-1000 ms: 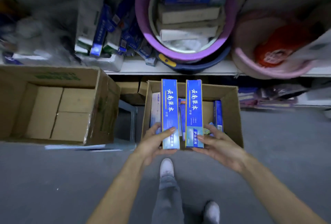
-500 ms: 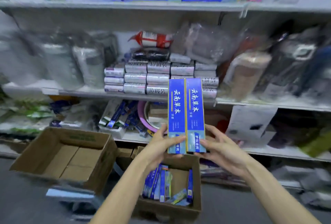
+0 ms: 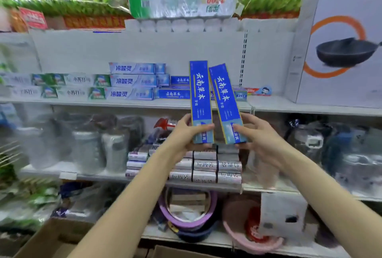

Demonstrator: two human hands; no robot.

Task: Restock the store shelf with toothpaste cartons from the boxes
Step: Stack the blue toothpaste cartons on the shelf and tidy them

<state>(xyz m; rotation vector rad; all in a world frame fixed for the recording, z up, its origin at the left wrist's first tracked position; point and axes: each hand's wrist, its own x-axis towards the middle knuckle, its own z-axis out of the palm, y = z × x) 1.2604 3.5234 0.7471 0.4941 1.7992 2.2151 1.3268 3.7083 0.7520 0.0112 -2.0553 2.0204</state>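
Observation:
Two blue toothpaste cartons stand upright in front of the shelf. My left hand [image 3: 184, 133] grips the lower end of the left carton [image 3: 200, 92]. My right hand [image 3: 256, 136] grips the lower end of the right carton [image 3: 224, 96], which tilts slightly left at its top. Behind them the toothpaste shelf [image 3: 128, 104] carries stacked white, green and blue cartons lying flat, including matching blue cartons [image 3: 174, 93]. A small red carton [image 3: 258, 90] lies at the shelf's right end. The cardboard boxes [image 3: 53, 241] show only at the bottom edge.
A wrapped tissue pack [image 3: 182, 1] sits on top of the shelf unit. A frying pan box [image 3: 341, 51] stands at right. Below are wrapped pots [image 3: 86, 148], stacked silver rolls [image 3: 206, 167], and purple and pink basins [image 3: 186, 216].
Both hands lifted the two cartons from the box on the floor up to the toothpaste shelf level. My view rose with them, and the cartons have parted slightly at the bottom.

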